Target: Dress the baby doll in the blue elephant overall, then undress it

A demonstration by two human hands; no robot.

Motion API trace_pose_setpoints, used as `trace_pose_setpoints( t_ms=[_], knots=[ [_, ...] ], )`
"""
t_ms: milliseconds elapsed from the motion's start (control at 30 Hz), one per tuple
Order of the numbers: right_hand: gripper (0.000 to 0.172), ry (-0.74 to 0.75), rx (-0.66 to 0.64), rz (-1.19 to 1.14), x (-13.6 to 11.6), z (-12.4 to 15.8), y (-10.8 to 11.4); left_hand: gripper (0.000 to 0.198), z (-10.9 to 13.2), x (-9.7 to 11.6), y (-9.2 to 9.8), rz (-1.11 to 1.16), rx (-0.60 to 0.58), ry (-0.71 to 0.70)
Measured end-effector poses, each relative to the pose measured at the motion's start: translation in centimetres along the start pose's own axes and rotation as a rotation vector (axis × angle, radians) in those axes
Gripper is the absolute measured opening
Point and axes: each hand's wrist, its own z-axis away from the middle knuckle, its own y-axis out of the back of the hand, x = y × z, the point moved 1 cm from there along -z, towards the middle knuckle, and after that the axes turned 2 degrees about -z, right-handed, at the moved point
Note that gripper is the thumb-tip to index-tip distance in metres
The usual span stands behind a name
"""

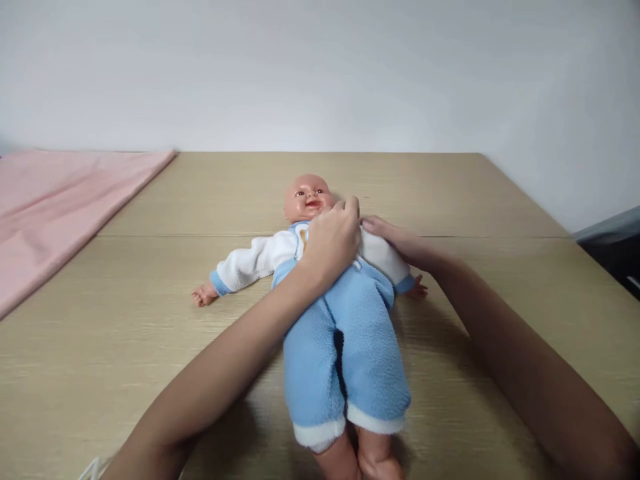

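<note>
A baby doll lies face up on the table, its head toward the far edge. It wears a white fleece top with blue cuffs and blue fleece pants. Over the doll's chest, my left hand has its fingers curled near the collar, and what they pinch is hidden. My right hand touches the white shoulder on the right, its fingers partly out of sight behind that shoulder and my left hand.
The wooden table has a seam across it. A pink cloth lies at the far left. Beyond the right edge is a dark object, and a white cord shows at the bottom left.
</note>
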Motion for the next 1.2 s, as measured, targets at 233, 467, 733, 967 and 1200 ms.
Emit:
trace_pose_setpoints(
  t_ms=[233,467,733,967,1200],
  knots=[
    [0.060,-0.064,-0.267,0.366,-2.0,2.7,3.5,0.033,0.1,-0.5,0.9,-0.054,-0.053,0.080],
    [0.061,-0.027,-0.203,0.342,1.6,2.2,4.4,0.023,0.1,-0.6,0.0,0.014,-0.035,0.043],
    [0.043,0.143,0.005,0.530,1.8,1.9,4.4,0.032,-0.4,-1.6,0.0,0.271,0.160,-0.033],
    [0.027,0.271,0.243,0.421,-4.4,6.0,-1.2,0.022,3.3,-5.8,0.9,0.507,0.321,-0.045],
    [0.057,0.096,-0.010,0.281,-2.7,5.9,-2.0,0.014,10.8,-9.2,-0.9,0.499,0.372,0.148]
  ],
)
